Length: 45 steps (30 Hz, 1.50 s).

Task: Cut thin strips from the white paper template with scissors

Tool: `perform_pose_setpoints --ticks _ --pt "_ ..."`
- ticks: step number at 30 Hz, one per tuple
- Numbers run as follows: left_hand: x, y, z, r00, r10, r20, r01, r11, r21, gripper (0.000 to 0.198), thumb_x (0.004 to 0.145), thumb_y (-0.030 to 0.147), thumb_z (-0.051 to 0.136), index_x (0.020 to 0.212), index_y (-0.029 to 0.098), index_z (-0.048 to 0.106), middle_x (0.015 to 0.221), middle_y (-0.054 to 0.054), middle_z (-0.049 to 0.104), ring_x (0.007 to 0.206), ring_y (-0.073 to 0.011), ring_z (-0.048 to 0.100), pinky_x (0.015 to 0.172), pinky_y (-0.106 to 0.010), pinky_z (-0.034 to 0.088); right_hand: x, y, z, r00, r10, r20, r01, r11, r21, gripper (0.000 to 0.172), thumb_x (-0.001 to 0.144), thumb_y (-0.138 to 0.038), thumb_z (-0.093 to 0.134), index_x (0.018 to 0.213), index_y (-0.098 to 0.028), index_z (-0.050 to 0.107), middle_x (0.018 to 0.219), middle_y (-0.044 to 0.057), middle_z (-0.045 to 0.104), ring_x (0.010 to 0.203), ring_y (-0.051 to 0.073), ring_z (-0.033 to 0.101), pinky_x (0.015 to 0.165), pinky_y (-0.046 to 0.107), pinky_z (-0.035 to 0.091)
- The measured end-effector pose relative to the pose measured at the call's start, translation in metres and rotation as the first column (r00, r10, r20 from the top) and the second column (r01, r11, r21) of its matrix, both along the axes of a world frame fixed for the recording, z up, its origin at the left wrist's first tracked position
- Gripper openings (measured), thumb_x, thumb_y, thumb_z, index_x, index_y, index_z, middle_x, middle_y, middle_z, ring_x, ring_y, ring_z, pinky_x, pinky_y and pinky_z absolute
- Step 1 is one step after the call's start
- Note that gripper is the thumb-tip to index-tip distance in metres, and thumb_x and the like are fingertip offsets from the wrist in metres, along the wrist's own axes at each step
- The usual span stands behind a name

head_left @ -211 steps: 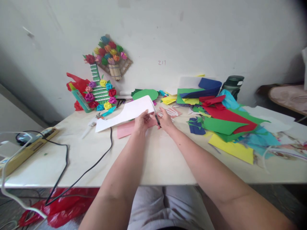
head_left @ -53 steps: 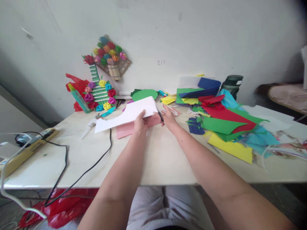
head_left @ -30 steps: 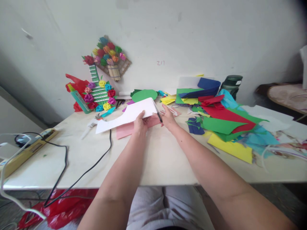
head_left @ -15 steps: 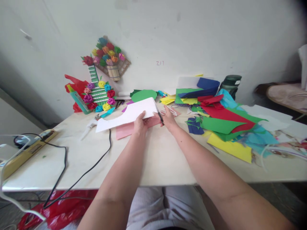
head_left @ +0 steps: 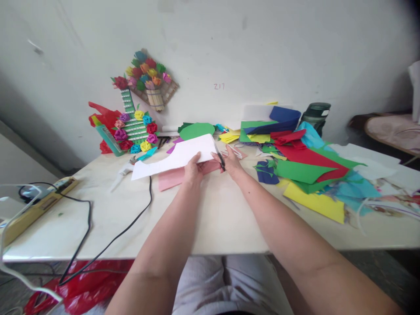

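Pinching the white sheet (head_left: 177,157) by its near edge, my left hand (head_left: 193,168) lifts it off the table (head_left: 213,218). My right hand (head_left: 231,162) grips black scissors (head_left: 219,158) at the sheet's right corner. I judge a cut is under way; going further calls for steady feeding. The sheet's far-left edge is curved, and pink paper (head_left: 170,178) lies under it.

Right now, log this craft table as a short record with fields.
Left: left hand pinches the white sheet, raised over the pink paper
Right: right hand holds scissors at the sheet's right edge
Surface: table, with a black cable on its left part
Right side: coloured paper pile
Back: paper-flower craft against the wall
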<state>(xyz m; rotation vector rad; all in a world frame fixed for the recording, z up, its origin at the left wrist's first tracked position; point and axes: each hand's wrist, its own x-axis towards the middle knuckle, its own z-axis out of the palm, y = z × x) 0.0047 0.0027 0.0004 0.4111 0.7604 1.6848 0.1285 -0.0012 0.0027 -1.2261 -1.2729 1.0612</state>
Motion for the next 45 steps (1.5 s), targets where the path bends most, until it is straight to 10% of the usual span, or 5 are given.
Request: perform_pose_setpoints --ticks 26,45 --pt "-0.0037 0.0047 -0.0023 1.0 0.009 0.025 -0.009 1.0 0.003 0.025 0.071 0.009 0.062 0.095 0.013 0.061 0.086 -0.007 0.067 0.067 -0.0149 0.064 0.059 -0.024 0.054 -0.0041 -0.0015 0.0027 0.998 -0.046 0.032 0.044 0.997 0.063 0.093 0.069 -0.038 0.068 0.146 -0.022 0.017 0.076 -0.001 0.064 0.039 0.004 0.046 0.033 0.015 0.04" --pt "0.0035 -0.0038 0.0016 1.0 -0.028 -0.013 0.029 1.0 0.009 0.027 0.072 0.007 0.059 0.099 0.014 0.062 0.084 -0.006 0.069 0.067 -0.0153 0.065 0.06 -0.023 0.053 0.0002 -0.0025 0.0035 0.983 0.024 -0.183 -0.018 0.999 0.035 0.116 0.061 -0.04 0.075 0.147 -0.011 0.004 0.045 -0.01 0.05 0.034 0.01 0.043 0.029 0.019 0.039"
